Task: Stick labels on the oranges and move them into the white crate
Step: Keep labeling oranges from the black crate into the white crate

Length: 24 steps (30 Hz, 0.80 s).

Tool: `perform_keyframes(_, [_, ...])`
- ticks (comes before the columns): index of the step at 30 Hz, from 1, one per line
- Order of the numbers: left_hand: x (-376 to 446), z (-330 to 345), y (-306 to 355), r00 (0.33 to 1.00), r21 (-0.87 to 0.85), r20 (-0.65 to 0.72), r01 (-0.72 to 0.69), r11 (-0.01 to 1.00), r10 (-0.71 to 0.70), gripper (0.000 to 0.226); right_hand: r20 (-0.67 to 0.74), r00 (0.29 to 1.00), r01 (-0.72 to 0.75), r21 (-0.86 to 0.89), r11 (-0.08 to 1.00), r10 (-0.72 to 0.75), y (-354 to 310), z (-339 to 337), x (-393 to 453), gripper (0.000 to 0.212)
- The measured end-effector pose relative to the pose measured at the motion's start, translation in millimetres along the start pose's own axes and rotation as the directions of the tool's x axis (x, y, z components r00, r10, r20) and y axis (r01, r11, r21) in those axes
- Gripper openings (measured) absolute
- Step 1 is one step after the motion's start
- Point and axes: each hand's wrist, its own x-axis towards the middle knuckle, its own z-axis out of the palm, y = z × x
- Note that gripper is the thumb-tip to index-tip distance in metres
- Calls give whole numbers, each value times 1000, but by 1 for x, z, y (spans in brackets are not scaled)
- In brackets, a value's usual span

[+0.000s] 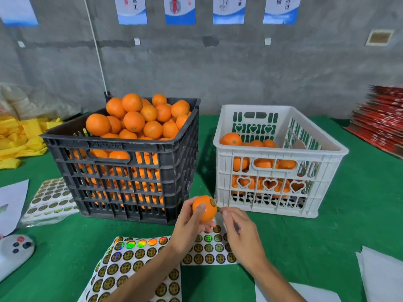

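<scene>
Step in hand: labelling looks done for this fruit; the orange [204, 209] already carries a round label [212, 202] on its upper right side, so the carry to the crate seems to be what remains.
Left hand [189, 223]: fingers and thumb curled round the orange, holding it above the table [305, 236], in front of the gap between the two crates.
Right hand [236, 228]: just beside the orange, fingers loosely bent and holding nothing; whether a fingertip touches the fruit cannot be told.
White crate [281, 192]: just behind and to the right of the held fruit, partly filled with oranges.
Black crate [122, 179]: to the left, heaped with oranges above its rim.
Sticker sheets [139, 258]: lying under both forearms, rows of round labels ready.
Next move, as a judgement: lift the orange over the white crate's near rim and set it down gently on the fruit inside, label undisturbed, then reach to the black crate for another.
</scene>
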Motion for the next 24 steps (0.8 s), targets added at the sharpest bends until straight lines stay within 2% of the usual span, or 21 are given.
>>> perform_keyframes(5, [9, 10, 52, 976, 57, 18, -217, 975, 216, 49, -61, 998, -10, -37, 999, 7, -2, -2, 3, 45])
perform_keyframes(8, [20, 23, 93, 936, 185, 58, -351, 918, 346, 63, -68, 998, 11, -60, 998, -15, -4, -4, 3, 42])
perform_keyframes(10, [29, 36, 119, 856, 338, 119, -511, 790, 503, 64, -52, 999, 3, -72, 997, -6, -5, -4, 4, 39])
perform_keyframes(12, [40, 54, 140, 713, 483, 223, -673, 559, 665, 65, -29, 1000, -11, -103, 995, 8, -5, -3, 4, 38])
perform_keyframes(13, [47, 66, 149, 654, 528, 273, -715, 459, 706, 68, -17, 1000, -11, -129, 992, 9, -5, -2, 4, 37])
perform_keyframes(14, [55, 78, 157, 633, 554, 307, -726, 407, 711, 70, -3, 1000, -10, -155, 988, 10, -5, -1, 4, 37])
perform_keyframes(16, [69, 105, 169, 678, 598, 340, -691, 406, 652, 71, 15, 1000, -13, -185, 983, 16, -5, -2, 5, 39])
perform_keyframes(18, [82, 126, 173, 763, 669, 360, -612, 421, 537, 68, 12, 1000, -13, -202, 979, 16, -6, -2, 5, 40])
perform_keyframes(20, [90, 136, 175, 833, 754, 373, -529, 390, 409, 62, -5, 1000, -18, -199, 980, 17, -7, -3, 4, 41])
perform_keyframes(22, [93, 132, 182, 820, 806, 403, -528, 267, 407, 48, -23, 999, -33, -174, 984, 30, -4, -5, 4, 41])
perform_keyframes(24, [96, 118, 198, 752, 834, 459, -548, 63, 473, 34, -41, 998, -61, -146, 987, 56, -2, -5, 5, 41])
